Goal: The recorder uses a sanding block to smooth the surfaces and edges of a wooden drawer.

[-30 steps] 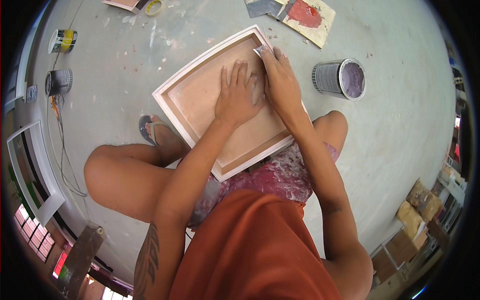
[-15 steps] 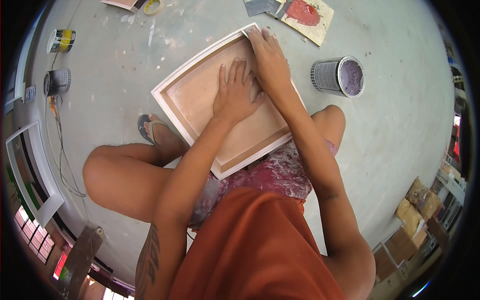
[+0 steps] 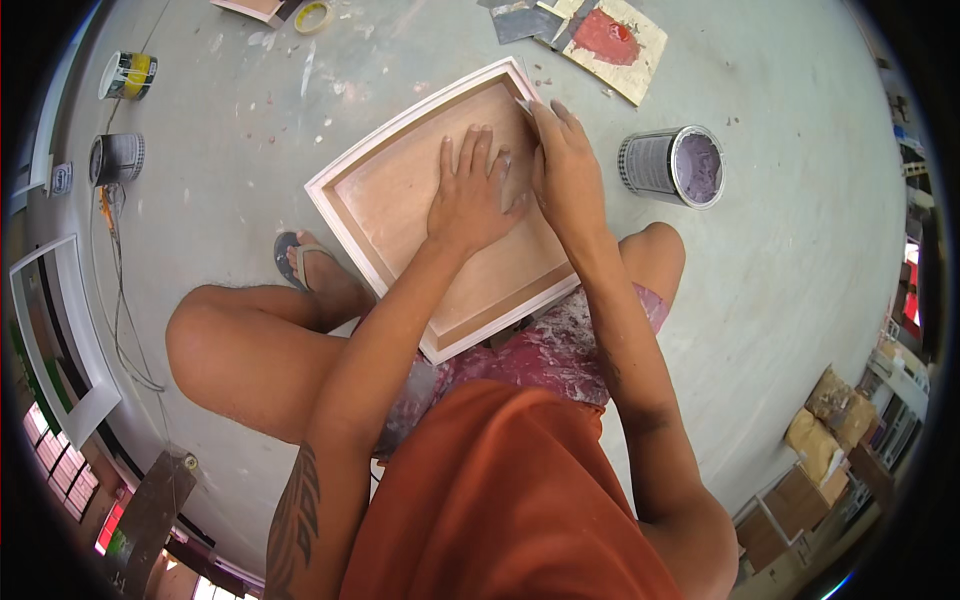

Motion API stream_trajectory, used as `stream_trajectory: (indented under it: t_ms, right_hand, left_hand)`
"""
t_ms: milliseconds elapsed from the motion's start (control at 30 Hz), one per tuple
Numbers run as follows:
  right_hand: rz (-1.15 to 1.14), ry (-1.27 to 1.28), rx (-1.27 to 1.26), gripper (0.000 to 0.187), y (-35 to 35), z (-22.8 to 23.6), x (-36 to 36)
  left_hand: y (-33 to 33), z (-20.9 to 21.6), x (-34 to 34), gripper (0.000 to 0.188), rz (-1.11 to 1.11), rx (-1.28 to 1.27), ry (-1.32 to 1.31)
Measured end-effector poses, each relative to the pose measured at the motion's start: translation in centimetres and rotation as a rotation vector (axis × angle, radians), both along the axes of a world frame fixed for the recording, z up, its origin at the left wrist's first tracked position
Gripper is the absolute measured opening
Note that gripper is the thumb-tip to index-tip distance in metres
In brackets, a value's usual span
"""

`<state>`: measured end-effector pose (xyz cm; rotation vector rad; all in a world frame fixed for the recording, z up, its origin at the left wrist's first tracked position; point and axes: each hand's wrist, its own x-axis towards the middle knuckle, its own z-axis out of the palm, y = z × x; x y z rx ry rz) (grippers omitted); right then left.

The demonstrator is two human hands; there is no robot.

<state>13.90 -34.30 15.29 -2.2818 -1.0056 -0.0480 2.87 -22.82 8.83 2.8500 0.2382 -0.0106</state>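
A shallow wooden tray (image 3: pixel 400 250) with pale raised sides lies tilted across my lap. My left hand (image 3: pixel 470 195) rests flat on its inner bottom, fingers spread. At the tray's right side, my right hand (image 3: pixel 567 165) is curled over the rim, fingers close together. A thin pale sheet (image 3: pixel 525 104), perhaps sandpaper, shows a small edge at its fingertips. The palm hides the rest of the sheet.
Right of the tray an open can of greyish-purple paste (image 3: pixel 672 167) lies on its side. Beyond stands a board smeared with red paste (image 3: pixel 615 45). A roll of tape (image 3: pixel 312 17) and two cans, one yellow-banded (image 3: pixel 130 75) and one grey (image 3: pixel 117 158), sit to the left, near cables (image 3: pixel 120 270).
My right hand has slid from the tray's far corner toward me along the right rim, with the thin sheet. My left hand stays pressed on the tray's bottom.
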Motion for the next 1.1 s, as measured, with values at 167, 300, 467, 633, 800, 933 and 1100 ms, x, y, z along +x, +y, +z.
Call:
stream_trajectory:
  t_ms: [167,300,467,633,800,933,1100]
  right_hand:
    - [0.045,-0.097,0.043,0.062,2.6,-2.8,2.1]
    - [0.066,-0.172,0.017,0.063,3.4,-4.2,1.6]
    - [0.085,-0.166,0.045,0.064,4.5,-4.2,3.4]
    - [0.076,-0.172,0.013,0.063,2.8,-4.4,2.0]
    - [0.027,-0.183,0.064,0.063,4.2,-4.7,2.6]
    - [0.002,-0.199,0.010,0.061,2.7,-4.7,1.5]
    - [-0.004,-0.204,-0.015,0.054,3.8,-4.4,1.8]
  left_hand:
    - [-0.3,0.5,0.6,0.080,-0.007,-0.003,0.038]
    - [0.0,-0.1,0.3,0.086,-0.002,-0.002,0.012]
    - [-0.2,0.1,0.6,0.092,0.005,-0.010,0.034]
    - [-0.3,0.1,0.1,0.091,-0.005,-0.009,0.023]
    - [-0.2,0.2,0.2,0.091,-0.025,0.036,0.034]
    - [-0.1,0.0,0.1,0.091,-0.026,0.042,0.018]
    - [0.1,0.1,0.2,0.092,-0.018,-0.006,0.041]
